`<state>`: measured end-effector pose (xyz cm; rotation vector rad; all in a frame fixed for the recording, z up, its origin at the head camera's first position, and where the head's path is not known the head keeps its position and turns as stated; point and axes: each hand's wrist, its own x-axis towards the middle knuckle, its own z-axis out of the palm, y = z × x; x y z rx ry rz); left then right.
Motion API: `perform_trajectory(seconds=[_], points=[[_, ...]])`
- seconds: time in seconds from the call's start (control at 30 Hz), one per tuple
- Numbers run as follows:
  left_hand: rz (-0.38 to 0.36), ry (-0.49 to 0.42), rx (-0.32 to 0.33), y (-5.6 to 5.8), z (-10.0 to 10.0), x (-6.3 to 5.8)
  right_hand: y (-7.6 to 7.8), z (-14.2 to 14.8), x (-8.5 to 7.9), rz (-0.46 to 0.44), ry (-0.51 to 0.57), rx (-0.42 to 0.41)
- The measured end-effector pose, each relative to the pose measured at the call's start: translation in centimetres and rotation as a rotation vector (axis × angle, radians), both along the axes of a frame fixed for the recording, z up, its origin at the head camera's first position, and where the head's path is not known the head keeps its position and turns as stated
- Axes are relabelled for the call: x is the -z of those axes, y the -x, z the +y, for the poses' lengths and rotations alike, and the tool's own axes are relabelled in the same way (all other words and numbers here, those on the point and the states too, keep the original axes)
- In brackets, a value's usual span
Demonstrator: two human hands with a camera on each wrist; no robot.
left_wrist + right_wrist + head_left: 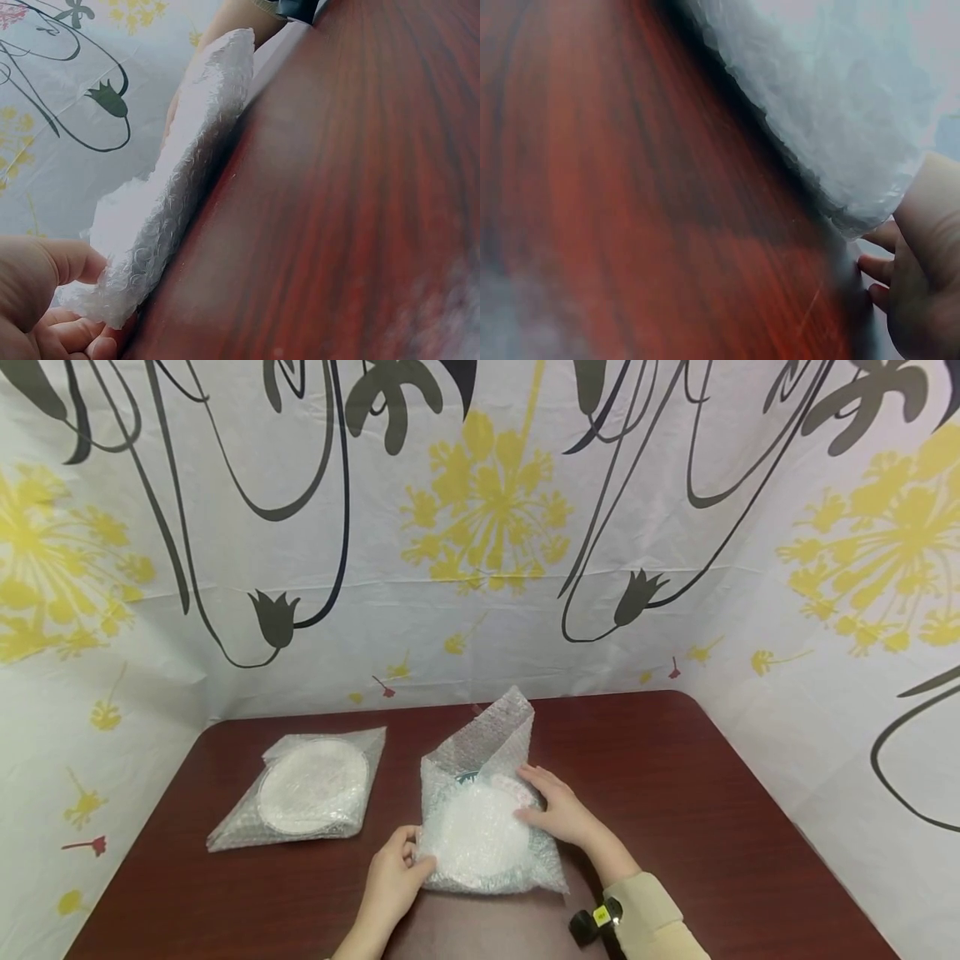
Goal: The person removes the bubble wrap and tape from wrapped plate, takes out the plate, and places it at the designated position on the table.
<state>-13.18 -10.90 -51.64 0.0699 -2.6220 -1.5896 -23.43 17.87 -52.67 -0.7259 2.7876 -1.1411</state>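
A round white plate-like item (pixel 480 835) in bubble wrap (pixel 495 735) lies at the middle front, one pointed flap sticking up toward the back. At its lower left edge my left hand (pixel 393 872) pinches the wrap, thumb above and other fingers curled beneath, as the left wrist view also shows. My right hand (pixel 562 806) rests on the right side of the package, its forefinger and thumb spread on the wrap. From the right wrist, several fingers (pixel 879 268) show beside the wrap's corner.
A second bubble-wrapped round white item (pixel 315 785) lies at the left on the dark red wooden table (pixel 675 827). Behind and at both sides hangs a white cloth (pixel 480 635) with yellow and grey flowers. A black device (pixel 592 922) sits at my right cuff.
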Motion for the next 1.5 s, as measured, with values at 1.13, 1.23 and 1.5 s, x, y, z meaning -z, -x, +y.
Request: perform_trajectory(seconds=[1.13, 1.23, 1.5], points=[[0.04, -0.282, 0.428, 0.2, -4.0, 0.5, -1.1, 1.0, 0.4, -0.043, 0.04, 0.008], [0.039, -0.271, 0.503, 0.2, -4.5, 0.4, -1.1, 1.0, 0.5, -0.026, 0.049, 0.008], [-0.016, -0.256, 0.624, 0.0, -5.0, 0.0, -1.0, 1.0, 0.9, 0.017, 0.054, 0.011]])
